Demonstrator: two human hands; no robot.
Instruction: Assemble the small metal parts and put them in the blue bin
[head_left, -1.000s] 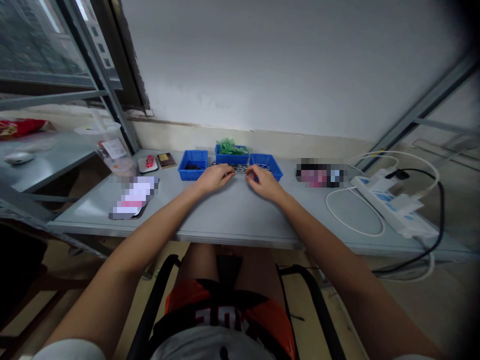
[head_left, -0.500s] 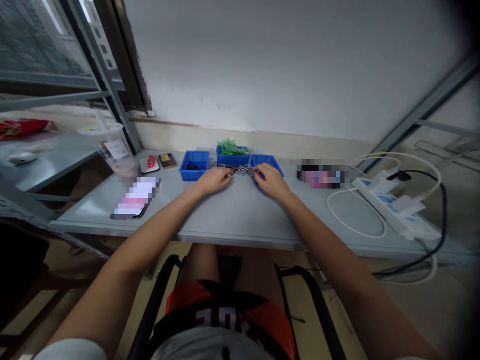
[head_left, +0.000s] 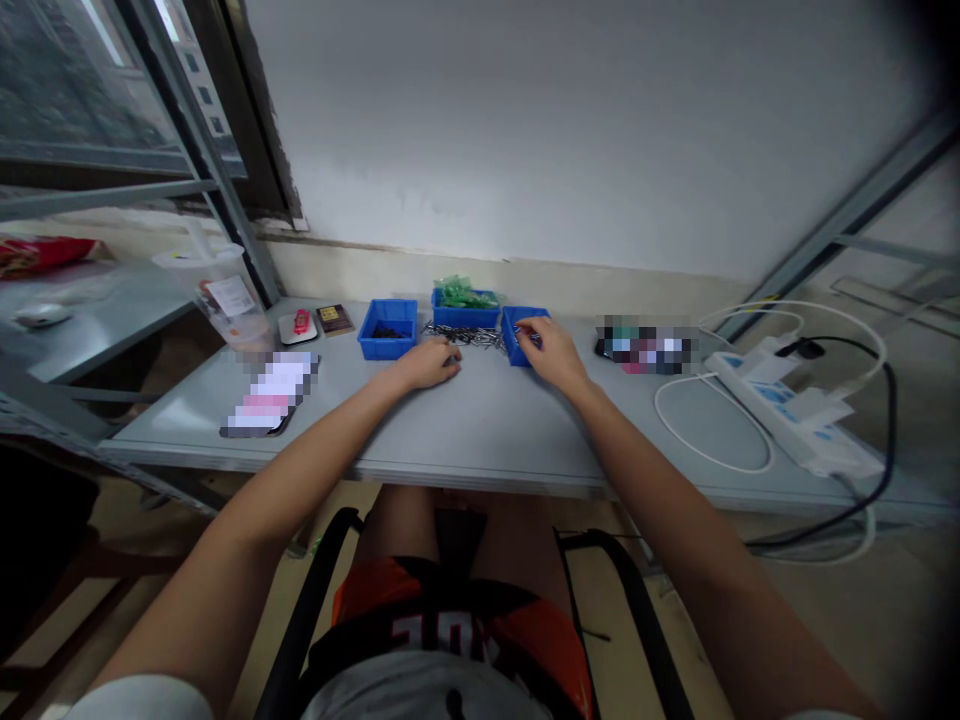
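Observation:
My right hand (head_left: 553, 352) is over the right blue bin (head_left: 516, 352), its fingers bent together at the bin's opening. Whatever they pinch is too small to make out. Resting on the table left of centre, my left hand (head_left: 431, 364) has loosely curled fingers, with a gap between thumb and forefinger and nothing visible in it. Just beyond that hand lies a loose pile of small metal screws (head_left: 474, 337). Dark small pieces (head_left: 386, 333) lie in the left blue bin (head_left: 388, 350). Green plastic packets (head_left: 459, 292) fill the back blue bin (head_left: 465, 314).
On the table's left are a phone (head_left: 274, 392), a lidded drink cup (head_left: 232, 300), a small white dish (head_left: 298, 329) and a dark little box (head_left: 334, 320). A blurred-out device (head_left: 645, 350) and a power strip (head_left: 795, 420) with looping cables are on the right.
My right hand has moved from the right end of the screw pile to the right, over the right bin. My left hand has barely shifted.

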